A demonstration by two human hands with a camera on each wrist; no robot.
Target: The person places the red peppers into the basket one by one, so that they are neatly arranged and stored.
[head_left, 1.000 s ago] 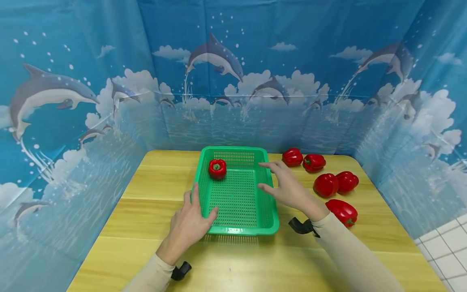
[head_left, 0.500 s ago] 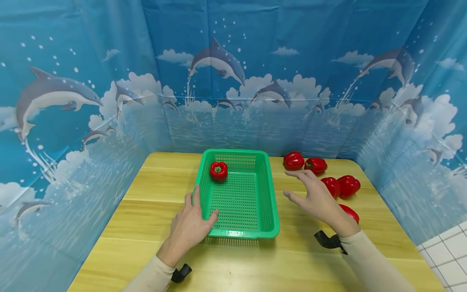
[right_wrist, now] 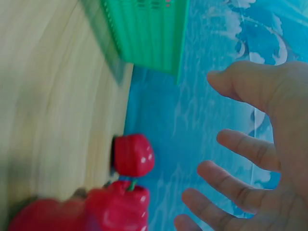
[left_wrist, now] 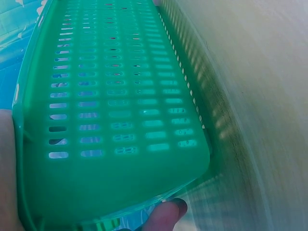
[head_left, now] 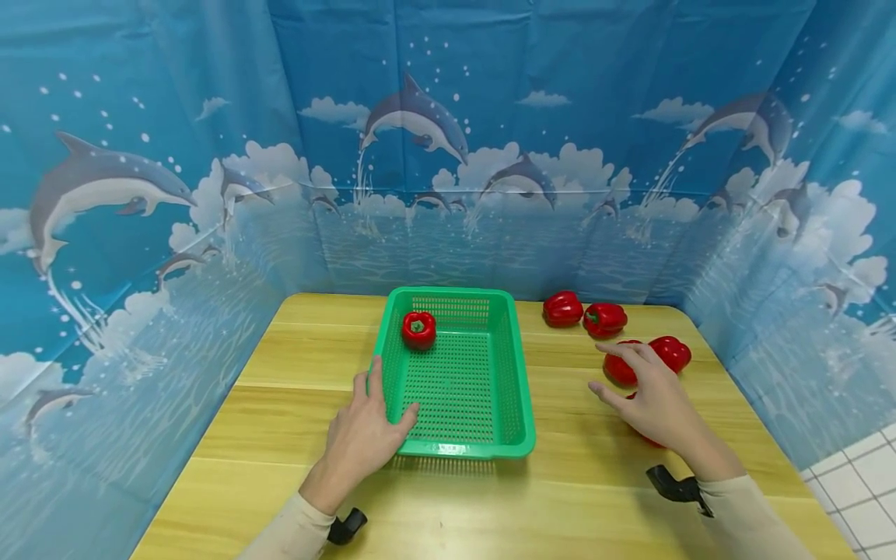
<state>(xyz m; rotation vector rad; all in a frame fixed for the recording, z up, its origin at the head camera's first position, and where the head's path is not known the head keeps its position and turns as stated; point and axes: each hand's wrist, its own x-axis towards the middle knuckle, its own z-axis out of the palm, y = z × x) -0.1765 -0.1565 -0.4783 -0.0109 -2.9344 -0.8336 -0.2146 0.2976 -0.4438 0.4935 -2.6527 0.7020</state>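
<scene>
My left hand [head_left: 365,428] holds the near-left corner of the green plastic basket [head_left: 462,450], thumb over the rim and fingers along the outer left side. Close up in the left wrist view is the basket's slotted wall [left_wrist: 110,173]. Inside the basket, at the far left, stands one red bell pepper [head_left: 418,331]. My right hand [head_left: 651,397] hovers over the loose peppers at the right, thumb and fingers spread, holding nothing. A pepper [head_left: 617,370] lies by its fingertips; another is mostly hidden under the hand. The right wrist view shows the spread hand [right_wrist: 269,159] too.
Two red bell peppers [head_left: 563,309] lie near the table's back edge, right of the basket. Another pepper [head_left: 670,354] sits farther right. A blue dolphin-print curtain [head_left: 448,233] hangs close around the wooden table [head_left: 308,334].
My right hand has moved from above the basket's right side, rightward to over the loose peppers. My left hand stays at the basket's corner.
</scene>
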